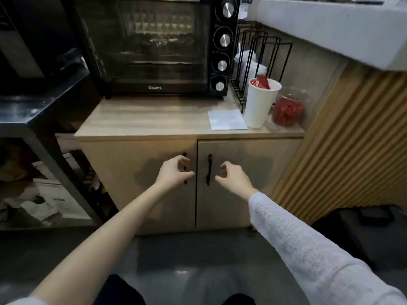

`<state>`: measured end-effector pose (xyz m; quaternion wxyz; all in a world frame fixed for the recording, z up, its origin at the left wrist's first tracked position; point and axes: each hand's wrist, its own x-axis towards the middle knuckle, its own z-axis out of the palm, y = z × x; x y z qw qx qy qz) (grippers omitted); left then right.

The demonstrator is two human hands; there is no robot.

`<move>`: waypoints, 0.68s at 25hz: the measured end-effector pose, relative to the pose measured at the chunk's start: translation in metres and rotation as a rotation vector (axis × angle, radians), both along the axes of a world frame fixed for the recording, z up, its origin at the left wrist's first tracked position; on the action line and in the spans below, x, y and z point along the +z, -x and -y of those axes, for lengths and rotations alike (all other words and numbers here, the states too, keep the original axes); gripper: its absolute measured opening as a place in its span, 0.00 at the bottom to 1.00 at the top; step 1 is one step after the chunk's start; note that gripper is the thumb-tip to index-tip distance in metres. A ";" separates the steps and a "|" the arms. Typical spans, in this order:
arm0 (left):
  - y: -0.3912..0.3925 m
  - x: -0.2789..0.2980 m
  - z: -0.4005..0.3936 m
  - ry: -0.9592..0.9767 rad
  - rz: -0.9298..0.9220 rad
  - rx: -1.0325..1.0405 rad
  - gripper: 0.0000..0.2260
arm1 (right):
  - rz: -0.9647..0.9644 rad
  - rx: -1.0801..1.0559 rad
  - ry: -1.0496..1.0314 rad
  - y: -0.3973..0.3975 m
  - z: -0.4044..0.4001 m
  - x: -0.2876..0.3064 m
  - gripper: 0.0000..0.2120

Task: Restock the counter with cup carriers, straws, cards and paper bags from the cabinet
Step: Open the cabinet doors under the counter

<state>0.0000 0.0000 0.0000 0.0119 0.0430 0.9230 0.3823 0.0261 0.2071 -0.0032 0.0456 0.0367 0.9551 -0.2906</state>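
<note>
Head view, progress: the task sits at its very start, by my reading; both cabinet doors (242,183) are closed and no carriers, straws, cards or paper bags are out yet.
Supplies: presumably behind those doors, none of them visible from here.
Left hand (174,172): fingers curled at the left door handle (185,168), over it and seemingly closing round it; whether the grip is firm I cannot tell.
Right hand (233,176): just beside the right door handle (209,169), fingers loosely curled, apart from the bar, holding nothing.
Left to do: open the doors, pull the stock out, set it up top.
Worktop (143,122): pale wood-look top on the cabinet, carrying a black toaster oven (149,45) at the back.
Right end: a white paper sheet (228,119), a tall white cup (258,104) with red packets inside, a clear jar of red bits (288,108), and a black wire rack (259,53) behind.
Room: dark shelving unit (44,150) to the left with bags and papers, ribbed wooden wall panel (352,139) to the right, grey floor (187,260) below.
</note>
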 end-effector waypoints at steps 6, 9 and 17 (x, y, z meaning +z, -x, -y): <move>0.003 -0.047 -0.011 -0.157 -0.137 0.013 0.18 | -0.160 0.069 0.099 0.019 0.016 -0.058 0.12; 0.002 -0.055 -0.014 -0.176 -0.191 0.014 0.21 | -0.251 0.063 0.203 0.028 0.018 -0.073 0.10; -0.010 -0.073 -0.013 -0.190 -0.193 0.079 0.26 | -0.349 0.117 0.159 0.029 0.014 -0.088 0.13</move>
